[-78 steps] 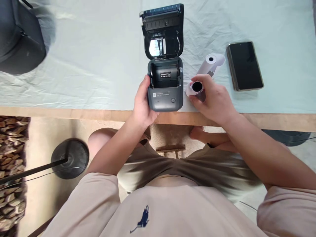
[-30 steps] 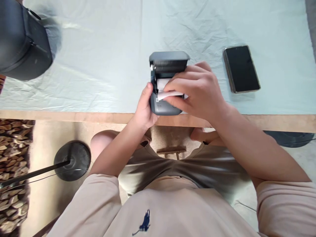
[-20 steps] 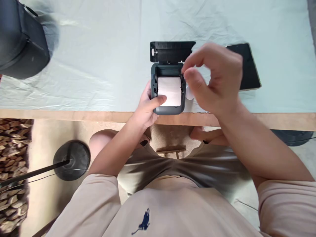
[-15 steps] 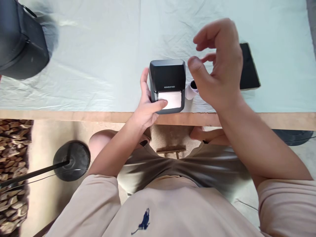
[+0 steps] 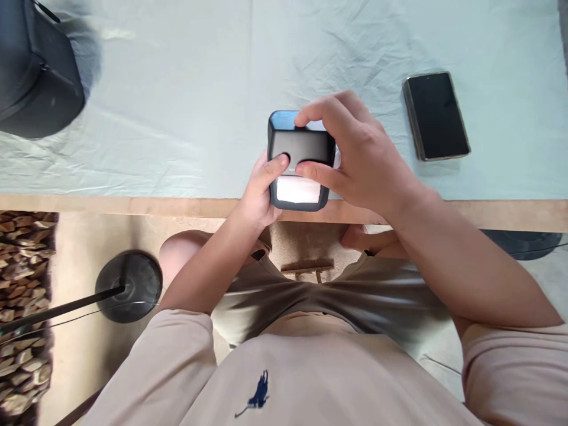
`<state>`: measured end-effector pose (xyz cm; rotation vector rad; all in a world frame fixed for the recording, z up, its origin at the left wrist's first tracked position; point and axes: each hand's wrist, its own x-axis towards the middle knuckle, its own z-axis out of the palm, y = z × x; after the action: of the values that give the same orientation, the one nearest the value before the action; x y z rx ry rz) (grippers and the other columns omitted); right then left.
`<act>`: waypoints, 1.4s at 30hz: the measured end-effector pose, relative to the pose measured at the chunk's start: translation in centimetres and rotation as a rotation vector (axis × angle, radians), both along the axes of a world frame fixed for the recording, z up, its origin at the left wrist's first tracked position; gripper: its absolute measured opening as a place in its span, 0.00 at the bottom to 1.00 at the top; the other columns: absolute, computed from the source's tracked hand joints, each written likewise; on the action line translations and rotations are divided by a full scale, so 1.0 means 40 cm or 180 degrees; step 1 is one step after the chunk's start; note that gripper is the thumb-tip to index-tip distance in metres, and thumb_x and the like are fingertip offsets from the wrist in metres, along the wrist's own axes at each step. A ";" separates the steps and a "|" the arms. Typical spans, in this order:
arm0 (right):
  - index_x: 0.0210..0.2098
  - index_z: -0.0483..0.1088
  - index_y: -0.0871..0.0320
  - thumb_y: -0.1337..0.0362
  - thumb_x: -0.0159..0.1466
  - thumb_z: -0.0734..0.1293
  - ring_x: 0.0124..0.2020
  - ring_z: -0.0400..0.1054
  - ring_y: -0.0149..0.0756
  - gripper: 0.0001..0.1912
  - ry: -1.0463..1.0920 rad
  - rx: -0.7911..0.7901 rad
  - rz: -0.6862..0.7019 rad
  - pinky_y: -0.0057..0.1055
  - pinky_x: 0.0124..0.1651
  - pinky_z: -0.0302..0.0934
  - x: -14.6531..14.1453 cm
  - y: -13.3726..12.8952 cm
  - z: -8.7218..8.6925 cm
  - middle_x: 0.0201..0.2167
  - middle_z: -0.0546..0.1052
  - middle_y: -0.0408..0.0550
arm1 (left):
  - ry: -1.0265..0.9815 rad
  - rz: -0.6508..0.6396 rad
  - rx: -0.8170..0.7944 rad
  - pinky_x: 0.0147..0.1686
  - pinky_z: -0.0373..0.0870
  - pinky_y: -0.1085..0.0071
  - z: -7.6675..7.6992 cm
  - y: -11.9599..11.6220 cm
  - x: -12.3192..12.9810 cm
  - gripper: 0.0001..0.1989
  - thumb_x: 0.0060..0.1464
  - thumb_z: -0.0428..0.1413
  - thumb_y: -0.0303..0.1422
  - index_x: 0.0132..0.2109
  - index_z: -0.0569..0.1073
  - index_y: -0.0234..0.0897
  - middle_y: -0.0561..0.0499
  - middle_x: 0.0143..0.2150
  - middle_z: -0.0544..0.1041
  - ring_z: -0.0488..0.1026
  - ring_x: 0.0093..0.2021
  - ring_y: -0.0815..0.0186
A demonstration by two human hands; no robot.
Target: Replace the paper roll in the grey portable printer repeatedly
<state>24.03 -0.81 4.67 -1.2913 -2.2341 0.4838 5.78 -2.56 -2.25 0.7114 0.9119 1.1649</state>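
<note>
A black and grey label printer [image 5: 302, 141] is held at the table's front edge, its face turned up toward me. A white label [image 5: 298, 189] shows in its lower part. My left hand [image 5: 261, 186] is wrapped around the printer's left side, with the thumb lying on the dark cover. From the right, my right hand [image 5: 355, 148] grips the same printer: its fingers curl over the top edge and its thumb presses on the cover near the label. The small white roll seen earlier is hidden behind the right hand.
A phone [image 5: 438, 116] lies on the pale cloth [image 5: 177, 100] to the right. At the far left stands a dark zipped case [image 5: 42, 77]. The wooden table edge [image 5: 110, 205] runs in front of me. Below are a round black base [image 5: 128, 287] and stacked firewood [image 5: 24, 284].
My right hand has come down and left from above the small roll onto the printer. The left thumb has moved up from the label to the cover. The phone is now uncovered.
</note>
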 end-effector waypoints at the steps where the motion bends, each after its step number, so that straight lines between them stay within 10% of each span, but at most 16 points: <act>1: 0.57 0.67 0.44 0.62 0.64 0.72 0.61 0.72 0.52 0.22 -0.0002 -0.0001 -0.0027 0.46 0.60 0.72 -0.001 0.001 -0.002 0.59 0.77 0.50 | -0.0005 -0.0040 0.0018 0.52 0.85 0.55 0.004 0.000 0.001 0.26 0.59 0.65 0.58 0.47 0.80 0.40 0.42 0.47 0.84 0.80 0.66 0.39; 8: 0.56 0.69 0.46 0.58 0.68 0.69 0.62 0.71 0.48 0.17 0.0023 0.0084 -0.0082 0.45 0.62 0.71 0.013 0.023 0.003 0.62 0.75 0.50 | -0.0191 -0.0048 -0.0011 0.69 0.78 0.54 0.031 0.016 0.011 0.25 0.69 0.55 0.57 0.50 0.81 0.40 0.43 0.51 0.86 0.69 0.77 0.44; 19: 0.58 0.69 0.43 0.64 0.57 0.76 0.64 0.71 0.48 0.30 -0.0120 0.0128 0.0012 0.44 0.59 0.74 0.028 0.002 0.033 0.65 0.74 0.48 | -0.0419 -0.0071 -0.0326 0.63 0.84 0.54 0.031 0.025 0.012 0.21 0.75 0.49 0.46 0.42 0.81 0.39 0.45 0.42 0.86 0.79 0.68 0.46; 25: 0.48 0.71 0.50 0.63 0.70 0.63 0.28 0.73 0.39 0.09 -0.0027 0.0828 -0.0776 0.38 0.36 0.62 0.019 -0.013 0.055 0.23 0.69 0.37 | -0.0518 -0.0287 -0.0384 0.67 0.81 0.50 0.039 0.018 0.020 0.19 0.70 0.56 0.51 0.48 0.81 0.40 0.42 0.52 0.86 0.70 0.77 0.43; 29: 0.43 0.68 0.52 0.66 0.69 0.63 0.36 0.79 0.37 0.05 0.0505 0.0804 -0.0440 0.36 0.37 0.63 0.017 -0.009 0.045 0.37 0.82 0.40 | -0.0435 -0.0219 -0.0421 0.67 0.81 0.50 0.034 0.013 0.021 0.16 0.70 0.58 0.46 0.49 0.81 0.39 0.42 0.52 0.86 0.70 0.77 0.42; 38: 0.55 0.77 0.48 0.58 0.70 0.67 0.38 0.77 0.56 0.15 -0.1676 -0.0220 -0.0489 0.40 0.33 0.53 0.006 -0.007 0.042 0.39 0.84 0.52 | -0.0404 -0.0579 -0.0084 0.67 0.80 0.52 0.023 0.006 0.007 0.14 0.73 0.56 0.41 0.52 0.80 0.37 0.45 0.48 0.87 0.79 0.69 0.47; 42: 0.58 0.77 0.48 0.66 0.63 0.73 0.38 0.77 0.50 0.23 -0.1125 -0.0325 -0.0386 0.41 0.37 0.61 0.021 -0.012 0.068 0.45 0.86 0.48 | -0.0288 -0.0489 -0.0142 0.65 0.81 0.55 0.029 0.007 0.009 0.15 0.73 0.54 0.41 0.49 0.81 0.38 0.46 0.46 0.87 0.80 0.69 0.48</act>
<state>24.86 -1.28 7.39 -1.6638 -2.4183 0.3494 6.12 -2.29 -1.08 0.6753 0.7911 1.0295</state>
